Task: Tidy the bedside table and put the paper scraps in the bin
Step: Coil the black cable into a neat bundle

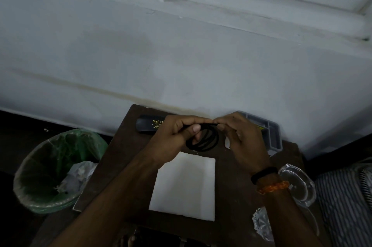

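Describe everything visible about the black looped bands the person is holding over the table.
The black bands look like several thin elastic loops, possibly hair ties, bunched into overlapping rings. They hang above the dark wooden table, just beyond the white folded paper, touching neither. The left hand pinches their upper left part, thumb pressed against them; the right hand grips the top right end. Matte, thin, unbroken as far as shown; the exact count is unclear.

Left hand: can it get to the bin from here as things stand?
Probably not right away. The left hand is pinching the black cable coil together with the right hand. The path itself looks free: the bin stands open-topped on that side, beside the table.
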